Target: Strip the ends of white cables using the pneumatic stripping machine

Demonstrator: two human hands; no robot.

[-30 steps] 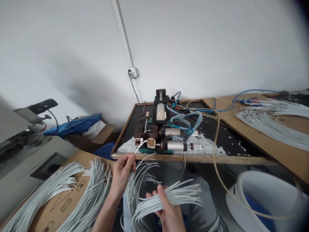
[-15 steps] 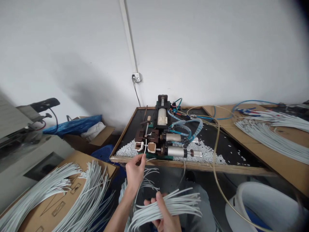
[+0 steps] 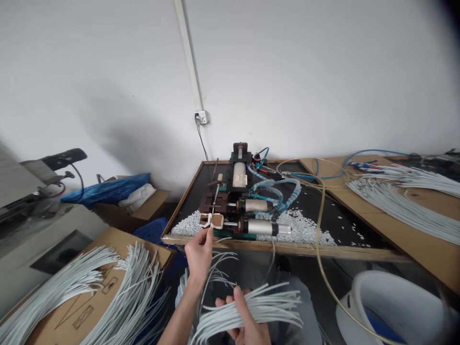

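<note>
My left hand (image 3: 200,254) pinches a white cable (image 3: 210,228) between thumb and fingertips, just in front of a small pneumatic machine (image 3: 240,177). The cable's far end lies between the machine's padded jaws (image 3: 217,221), which are closed together around it. My right hand (image 3: 247,318) is wrapped round a bundle of white cables (image 3: 266,306), low in front of my lap, thumb on top. The bundle's cut ends fan out to the right. More loose white cables (image 3: 219,273) hang between my two hands.
White cut scraps (image 3: 302,227) cover part of the wood-edged black tray (image 3: 345,206). Cable bundles lie on cardboard (image 3: 86,311) at left and on more cardboard (image 3: 381,201) at right. A white bucket (image 3: 391,297) stands lower right. A yellowish hose (image 3: 321,230) crosses in front.
The machine's front jaws have come together on the cable; the right block slid left with its rod. My left hand stays at the jaws, and my right hand keeps the bundle.
</note>
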